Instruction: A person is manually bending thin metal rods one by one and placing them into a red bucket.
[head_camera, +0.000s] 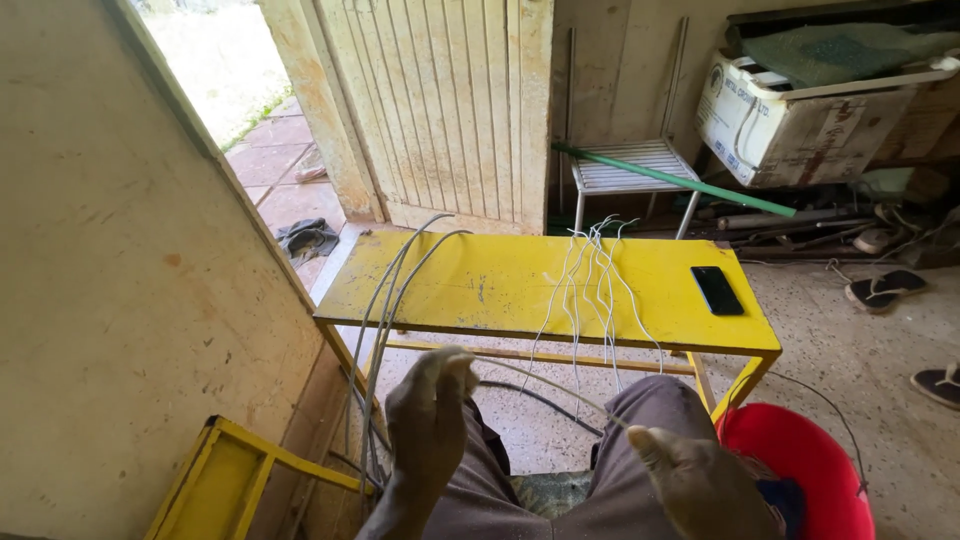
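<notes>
My left hand (428, 415) is raised in front of my knees with its fingers closed on a thin grey wire (545, 380). That wire runs to my right hand (700, 480), which pinches its other end low at the right, above my lap. A bundle of thin white wires (590, 275) lies over the front of the yellow metal table (480, 285) and hangs down toward my hands. Two longer grey cables (385, 310) loop off the table's left end and drop to the floor.
A black phone (717, 290) lies on the table's right side. A red bucket (810, 470) stands by my right knee. A yellow frame (225, 475) leans at the lower left by the wall. Behind are a white stool (625, 165), a green pipe (680, 182), sandals (885, 288) and an open doorway.
</notes>
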